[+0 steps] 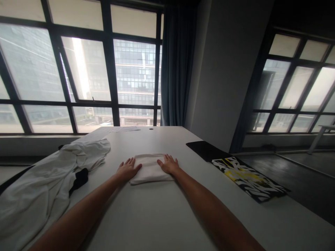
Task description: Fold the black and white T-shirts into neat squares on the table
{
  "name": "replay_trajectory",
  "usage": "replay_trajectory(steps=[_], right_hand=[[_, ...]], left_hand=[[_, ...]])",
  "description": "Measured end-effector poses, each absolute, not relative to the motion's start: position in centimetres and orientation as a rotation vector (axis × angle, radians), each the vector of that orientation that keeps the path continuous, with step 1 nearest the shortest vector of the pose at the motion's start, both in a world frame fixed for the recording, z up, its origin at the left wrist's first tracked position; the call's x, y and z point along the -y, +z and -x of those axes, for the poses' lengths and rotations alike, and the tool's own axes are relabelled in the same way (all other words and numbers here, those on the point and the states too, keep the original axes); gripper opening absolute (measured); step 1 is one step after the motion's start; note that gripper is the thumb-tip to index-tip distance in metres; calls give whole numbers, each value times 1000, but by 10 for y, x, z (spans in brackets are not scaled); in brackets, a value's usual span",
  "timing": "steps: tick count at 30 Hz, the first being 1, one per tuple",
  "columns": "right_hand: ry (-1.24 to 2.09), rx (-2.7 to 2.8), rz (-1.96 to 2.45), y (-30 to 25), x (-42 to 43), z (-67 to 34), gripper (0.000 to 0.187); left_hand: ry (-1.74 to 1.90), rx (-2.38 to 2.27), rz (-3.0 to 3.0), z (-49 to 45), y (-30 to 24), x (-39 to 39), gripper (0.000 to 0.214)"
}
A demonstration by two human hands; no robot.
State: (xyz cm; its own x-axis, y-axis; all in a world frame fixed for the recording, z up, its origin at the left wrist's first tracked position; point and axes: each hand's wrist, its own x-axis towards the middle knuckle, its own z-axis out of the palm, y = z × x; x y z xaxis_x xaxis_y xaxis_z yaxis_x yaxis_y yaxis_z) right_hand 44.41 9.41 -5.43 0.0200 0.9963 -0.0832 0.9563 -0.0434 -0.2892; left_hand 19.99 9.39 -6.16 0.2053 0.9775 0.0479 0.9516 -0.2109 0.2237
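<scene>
A folded white cloth [149, 170], perhaps a garment, lies flat on the white table [157, 216] in front of me. At its left edge rests my left hand [128, 169], fingers spread and the thumb reaching over the fabric. My right hand [169, 165] lies on the opposite edge, also with its fingers apart. Both palms face down, and neither hand grips the cloth. The underside and inner layers of the fold are hidden.
Crumpled white clothing [52, 181] with a black part [80, 179] covers the left side of the table. A dark item with white and yellow print [248, 176] lies along the right edge. Papers [117, 129] rest at the far end, near the windows [136, 73].
</scene>
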Motion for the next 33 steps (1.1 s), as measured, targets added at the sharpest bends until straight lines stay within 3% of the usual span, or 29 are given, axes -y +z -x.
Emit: replay_trajectory(steps=[9, 14, 21, 27, 33], right_hand=[[212, 2302, 1853, -47, -111, -428, 67], [481, 2239, 2049, -46, -132, -431, 75], [431, 2053, 2157, -52, -125, -452, 81], [341, 2172, 2052, -44, -117, -457, 74], [377, 2208, 1986, -18, -120, -463, 75]], left_hand=[[345, -1724, -2517, -252, -50, -117, 60], [275, -1791, -2424, -254, -59, -136, 68], [280, -1966, -2318, -254, -51, -103, 74], [289, -1420, -2702, -260, -56, -38, 72], [286, -1237, -2799, -215, -52, -39, 69]])
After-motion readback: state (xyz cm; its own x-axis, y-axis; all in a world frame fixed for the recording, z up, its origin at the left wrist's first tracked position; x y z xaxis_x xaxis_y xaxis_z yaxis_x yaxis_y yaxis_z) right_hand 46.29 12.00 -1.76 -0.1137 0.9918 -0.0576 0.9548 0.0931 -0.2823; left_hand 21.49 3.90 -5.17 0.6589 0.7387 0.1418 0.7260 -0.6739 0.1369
